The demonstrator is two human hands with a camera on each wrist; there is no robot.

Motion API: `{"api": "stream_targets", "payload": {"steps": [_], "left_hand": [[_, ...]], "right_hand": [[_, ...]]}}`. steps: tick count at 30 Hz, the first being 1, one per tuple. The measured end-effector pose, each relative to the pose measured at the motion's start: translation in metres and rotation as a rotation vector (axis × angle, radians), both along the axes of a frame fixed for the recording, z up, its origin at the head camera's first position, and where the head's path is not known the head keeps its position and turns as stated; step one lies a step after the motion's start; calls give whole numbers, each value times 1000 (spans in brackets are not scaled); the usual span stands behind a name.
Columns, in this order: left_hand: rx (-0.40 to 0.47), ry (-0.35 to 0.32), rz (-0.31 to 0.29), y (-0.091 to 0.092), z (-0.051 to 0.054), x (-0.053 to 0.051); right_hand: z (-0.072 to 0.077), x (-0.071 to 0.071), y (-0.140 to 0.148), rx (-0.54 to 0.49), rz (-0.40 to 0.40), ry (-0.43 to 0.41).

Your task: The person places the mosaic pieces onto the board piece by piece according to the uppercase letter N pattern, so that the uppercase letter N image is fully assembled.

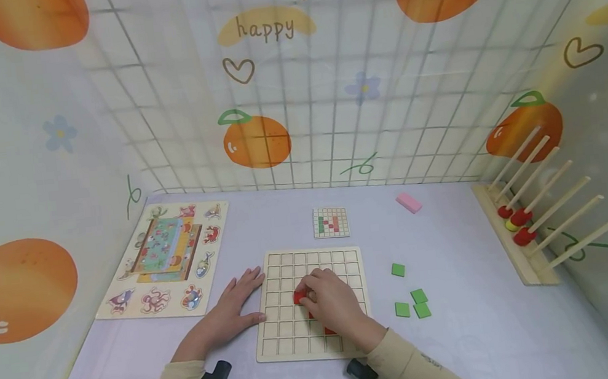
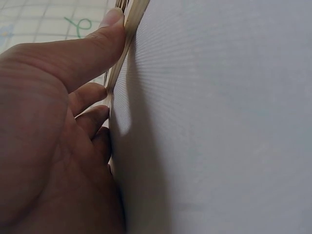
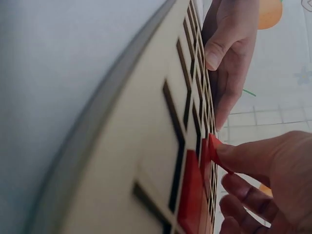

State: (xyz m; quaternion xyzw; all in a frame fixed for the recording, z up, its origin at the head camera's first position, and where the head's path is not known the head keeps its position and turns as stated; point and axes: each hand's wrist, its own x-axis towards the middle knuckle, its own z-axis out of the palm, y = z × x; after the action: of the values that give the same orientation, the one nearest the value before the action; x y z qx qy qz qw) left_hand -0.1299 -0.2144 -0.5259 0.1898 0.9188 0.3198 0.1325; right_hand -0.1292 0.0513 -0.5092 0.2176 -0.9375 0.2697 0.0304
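A wooden grid board (image 1: 287,347) lies on the table between my hands. My left hand (image 1: 231,308) rests at its left edge, fingers fairly straight and spread; in the left wrist view its thumb (image 2: 113,22) touches the board's side. Over the middle of the grid, my right hand (image 1: 334,302) pinches a red square tile (image 1: 299,298) between thumb and fingers. In the right wrist view that tile (image 3: 218,152) is tilted at the grid surface. Other red tiles (image 3: 190,197) sit in nearby cells, partly covered by the right hand in the head view.
Several green square tiles (image 1: 398,270) lie right of the board. Beyond it are a small pattern card (image 1: 331,222) and a pink block (image 1: 408,202). An animal puzzle board (image 1: 173,300) lies at left; a peg stand (image 1: 535,270) with red and yellow beads stands at right.
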Motion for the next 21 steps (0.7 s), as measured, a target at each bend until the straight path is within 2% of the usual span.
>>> {"api": "stream_targets", "payload": {"steps": [14, 21], "left_hand": [[-4, 12, -6, 1, 2, 1], [-1, 9, -3, 1, 1, 1]], "right_hand": [[-1, 2, 2, 81, 21, 39], [1, 4, 5, 63, -11, -2]]}}
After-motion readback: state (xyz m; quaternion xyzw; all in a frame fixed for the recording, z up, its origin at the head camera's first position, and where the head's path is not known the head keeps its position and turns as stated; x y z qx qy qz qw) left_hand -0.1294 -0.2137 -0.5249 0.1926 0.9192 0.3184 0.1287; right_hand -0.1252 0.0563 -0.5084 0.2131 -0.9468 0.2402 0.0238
